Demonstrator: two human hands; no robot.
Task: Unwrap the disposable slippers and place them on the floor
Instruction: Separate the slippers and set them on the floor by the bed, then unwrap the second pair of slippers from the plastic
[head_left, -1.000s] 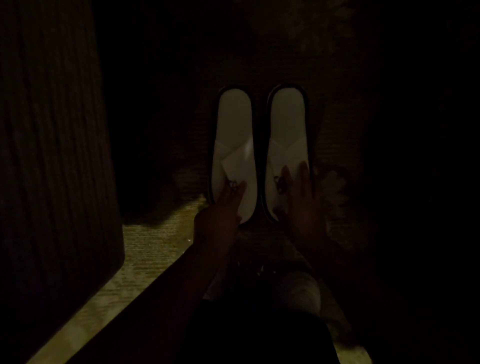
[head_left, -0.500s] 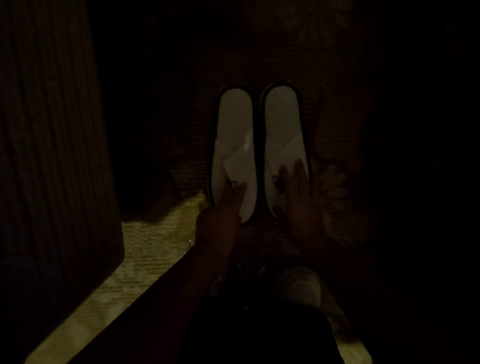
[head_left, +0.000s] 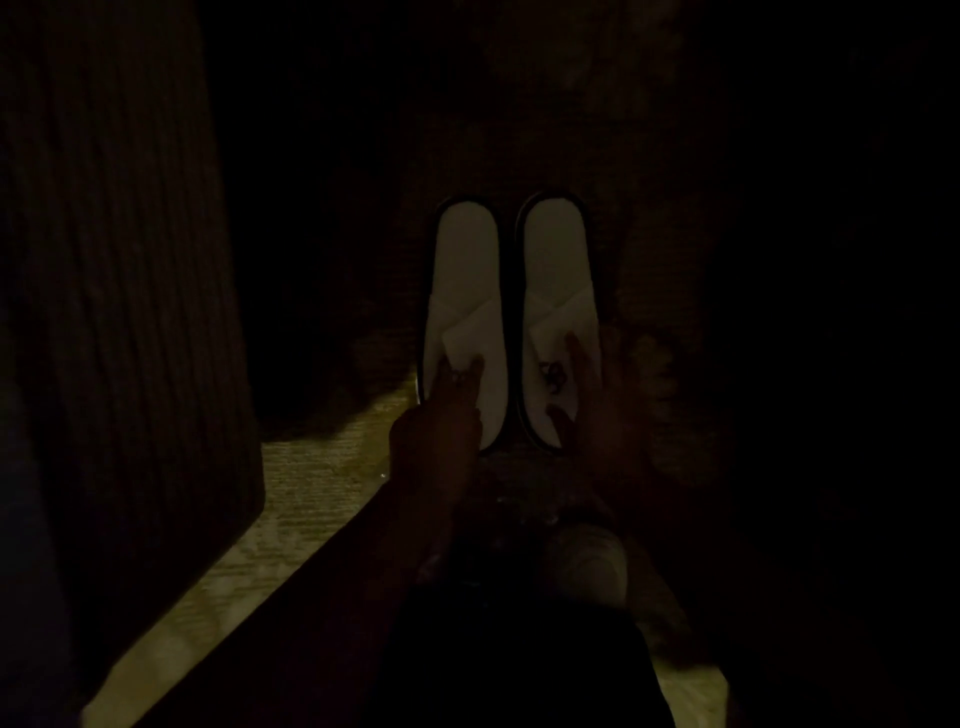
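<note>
Lighting is very poor; much of the scene is lost in shadow. Nearest the camera, a dark clothed leg (head_left: 514, 670) fills the lower middle, with a pale rounded item (head_left: 587, 569) just beyond it that cannot be identified. A lit strip of floor (head_left: 291, 499) runs diagonally from the lower left toward the middle, showing a pale patterned carpet. To the left stands a large dark ribbed surface (head_left: 119, 291), its nature unclear. Both forearms extend forward from the lower middle. The left hand (head_left: 441, 421) rests on the toe end of the left slipper (head_left: 465, 270), two fingers spread apart and lying on the crossed upper strap, near a small dark emblem; its grip is open, fingers flat on the fabric and not closed round anything. The right hand (head_left: 597, 410) lies along the right side of the right slipper (head_left: 556, 260), fingers extended over the strap beside a matching emblem; whether it pinches the slipper's edge cannot be told in this light. Both slippers are white with a dark rim, unwrapped, soles down on the floor, side by side and parallel with a narrow dark gap between them, heels pointing away from the person. Beyond the heels the floor falls into darkness and nothing further can be made out.
</note>
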